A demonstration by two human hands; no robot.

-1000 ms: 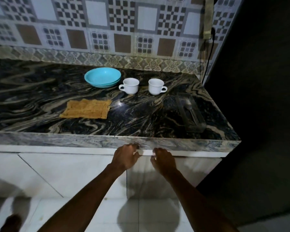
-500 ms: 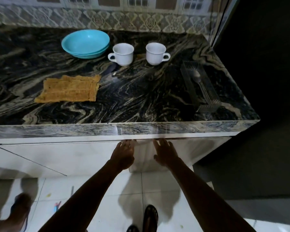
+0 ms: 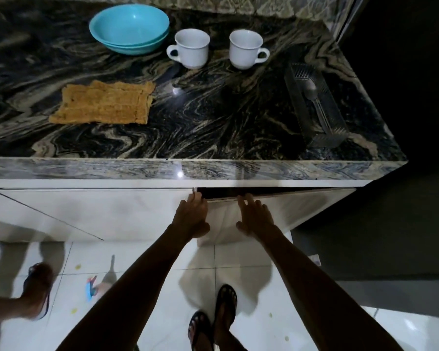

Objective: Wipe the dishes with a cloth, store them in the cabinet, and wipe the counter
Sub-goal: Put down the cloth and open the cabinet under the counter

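Two stacked teal bowls (image 3: pixel 129 29) and two white cups (image 3: pixel 192 48) (image 3: pixel 246 48) stand at the back of the dark marbled counter (image 3: pixel 213 127). An orange cloth (image 3: pixel 104 102) lies flat in front of the bowls. Below the counter edge, the right white cabinet door (image 3: pixel 307 206) is ajar, with a dark gap along its top. My left hand (image 3: pixel 190 216) hooks its fingertips over the door's upper left corner. My right hand (image 3: pixel 254 216) lies on the door face with fingers spread, its tips at the top edge.
A clear cutlery tray (image 3: pixel 337 138) with a spoon (image 3: pixel 311 89) sits near the counter's right end. The left cabinet door (image 3: pixel 86 211) is closed. Another person's sandalled foot (image 3: pixel 36 287) is on the white floor tiles at left. My own feet (image 3: pixel 213 320) are below the hands.
The view has tilted down and come closer to the counter. The right cabinet door has swung out slightly, showing a dark gap at its top, with both hands still on it.
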